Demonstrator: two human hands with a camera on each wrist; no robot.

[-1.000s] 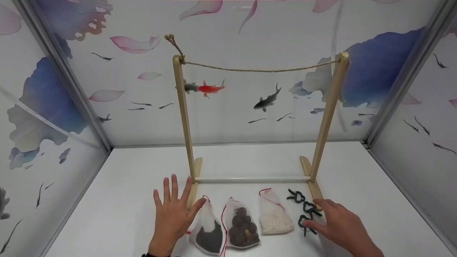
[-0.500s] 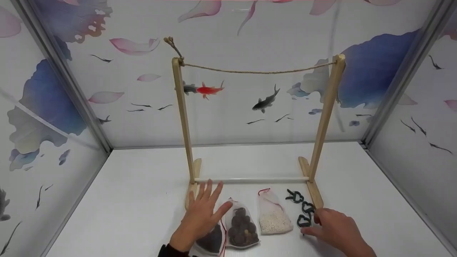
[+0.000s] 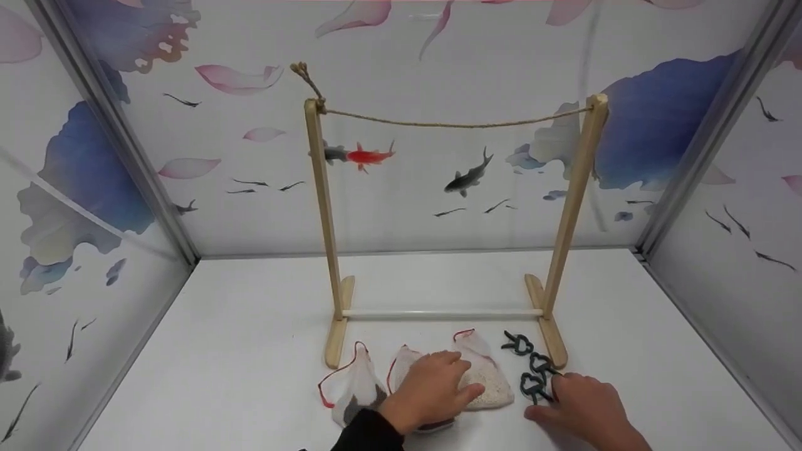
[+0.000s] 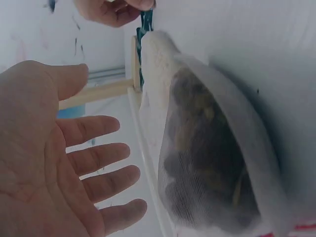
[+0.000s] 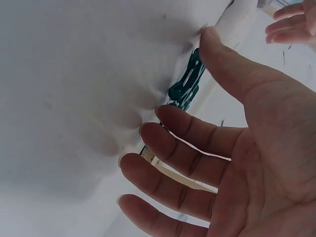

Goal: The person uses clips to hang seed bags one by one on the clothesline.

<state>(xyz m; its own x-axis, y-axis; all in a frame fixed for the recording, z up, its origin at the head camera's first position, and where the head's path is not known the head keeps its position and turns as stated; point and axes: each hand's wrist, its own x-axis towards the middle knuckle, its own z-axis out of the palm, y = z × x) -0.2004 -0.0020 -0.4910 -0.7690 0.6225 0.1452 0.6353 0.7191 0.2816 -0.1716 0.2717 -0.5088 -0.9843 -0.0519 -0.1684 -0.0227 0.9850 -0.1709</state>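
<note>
My left hand hovers palm down over the mesh bags, fingers spread; in the left wrist view nothing is in that hand. Partly hidden below it is the bag of round brown lumps. To its right lies the bag of pale grains, and to its left the bag of dark grains. My right hand is beside several dark green plastic clips, its thumb and fingers apart around the nearest one. From the right wrist, a green clip shows beyond the loosely bent fingers.
Behind the bags stands a wooden frame with a slack twine line across its top and a white crossbar low down. Printed panels enclose the white table on three sides.
My left hand has swept right, from beside the frame's left foot across the bags. The right hand shifted slightly down, near the clips. Bags and clips stay in place.
</note>
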